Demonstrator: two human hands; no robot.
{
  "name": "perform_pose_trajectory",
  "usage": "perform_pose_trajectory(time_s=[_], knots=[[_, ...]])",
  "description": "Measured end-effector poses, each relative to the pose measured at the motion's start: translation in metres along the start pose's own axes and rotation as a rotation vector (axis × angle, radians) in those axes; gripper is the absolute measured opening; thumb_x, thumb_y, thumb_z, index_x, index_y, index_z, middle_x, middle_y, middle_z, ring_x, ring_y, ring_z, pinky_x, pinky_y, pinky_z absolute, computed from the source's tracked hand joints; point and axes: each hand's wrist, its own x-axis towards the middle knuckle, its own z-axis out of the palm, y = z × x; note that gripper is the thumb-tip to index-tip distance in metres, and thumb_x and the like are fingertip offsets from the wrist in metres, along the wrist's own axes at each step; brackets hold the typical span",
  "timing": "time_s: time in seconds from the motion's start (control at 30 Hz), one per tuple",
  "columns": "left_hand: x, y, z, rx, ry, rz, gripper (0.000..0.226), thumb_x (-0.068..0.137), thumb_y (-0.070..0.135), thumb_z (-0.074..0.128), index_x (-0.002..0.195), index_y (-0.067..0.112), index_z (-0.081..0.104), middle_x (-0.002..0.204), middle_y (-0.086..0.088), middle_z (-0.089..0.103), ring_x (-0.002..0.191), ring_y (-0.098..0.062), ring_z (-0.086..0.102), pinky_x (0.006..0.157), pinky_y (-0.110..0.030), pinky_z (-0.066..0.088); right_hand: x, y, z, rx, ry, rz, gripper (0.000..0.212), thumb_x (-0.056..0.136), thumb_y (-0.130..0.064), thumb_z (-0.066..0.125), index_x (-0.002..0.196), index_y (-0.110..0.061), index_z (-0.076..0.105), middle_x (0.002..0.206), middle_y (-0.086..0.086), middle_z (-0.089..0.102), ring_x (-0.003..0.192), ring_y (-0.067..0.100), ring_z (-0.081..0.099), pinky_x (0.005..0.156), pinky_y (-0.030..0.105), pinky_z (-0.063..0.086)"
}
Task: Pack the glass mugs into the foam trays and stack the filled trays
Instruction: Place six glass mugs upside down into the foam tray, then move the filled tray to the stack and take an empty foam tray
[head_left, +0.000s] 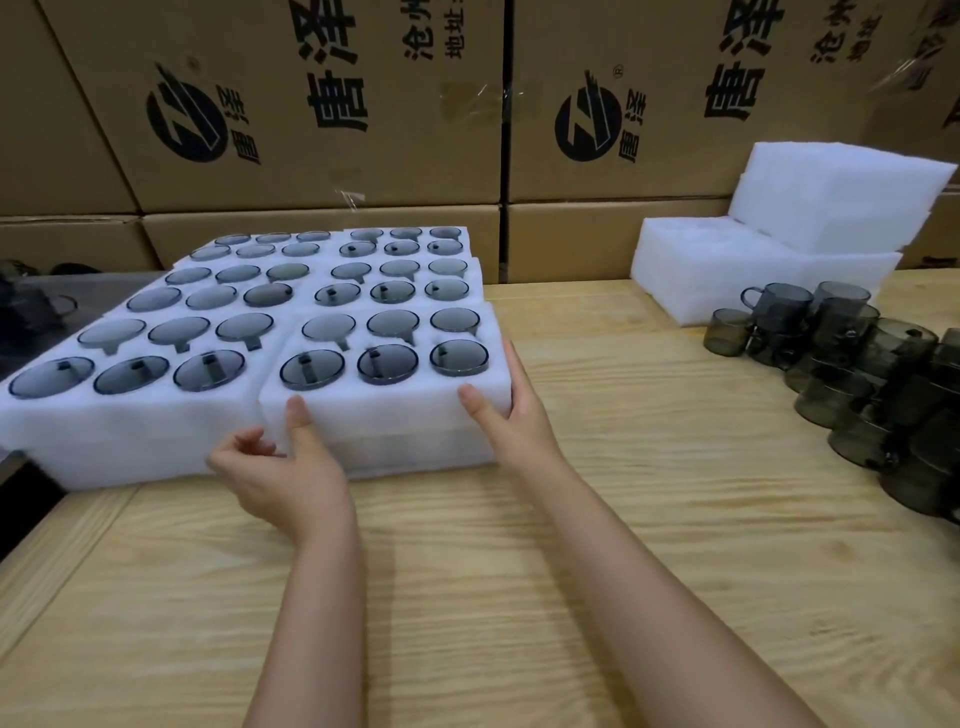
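A white foam tray (384, 405) filled with several dark glass mugs sits on top of another foam tray at the near right of a block of filled trays (130, 415). My left hand (283, 467) grips its front left corner, thumb up on the front face, fingers curled at the corner. My right hand (511, 410) holds its front right corner, thumb on the front face, fingers along the right side. Loose smoky glass mugs (852, 364) are piled at the right of the table.
Empty white foam trays (753, 270) are stacked at the back right. Printed cardboard boxes (322, 104) wall off the back. The wooden table (519, 571) has open surface in front of me. A dark edge drops off at the far left.
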Motion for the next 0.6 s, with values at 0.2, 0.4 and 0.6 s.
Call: perform_pose_trajectory(time_s=[0.2, 0.4, 0.6], knots=[[-0.044, 0.025, 0.007, 0.018, -0.086, 0.208, 0.008, 0.081, 0.008, 0.051, 0.089, 0.007, 0.049, 0.072, -0.002, 0.048, 0.065, -0.021, 0.046, 0.069, -0.030, 0.038, 0.001, -0.005, 0.002, -0.078, -0.018, 0.034, 0.079, 0.085, -0.027, 0.069, 0.147, -0.037, 0.022, 0.127, -0.032, 0.052, 0.117, -0.008, 0.051, 0.099, 0.019, 0.041], [-0.153, 0.048, 0.041, -0.012, -0.567, 0.201, 0.008, 0.080, 0.018, 0.050, 0.084, 0.024, 0.046, 0.074, 0.007, 0.052, 0.068, -0.016, 0.050, 0.066, -0.026, 0.039, 0.009, -0.017, -0.053, -0.339, -0.213, 0.074, 0.067, 0.085, 0.001, 0.058, 0.145, -0.019, 0.036, 0.142, -0.003, 0.044, 0.128, 0.009, 0.044, 0.098, 0.010, 0.035], [-0.178, 0.013, 0.057, 0.532, -1.005, 0.657, 0.024, 0.086, 0.025, 0.056, 0.106, 0.015, 0.062, 0.094, -0.003, 0.063, 0.092, -0.025, 0.059, 0.081, -0.035, 0.045, 0.063, -0.035, -0.157, -0.654, 0.280, 0.075, 0.030, 0.093, -0.024, 0.054, 0.120, -0.015, 0.060, 0.120, 0.000, 0.062, 0.107, 0.012, 0.055, 0.088, 0.026, 0.041]])
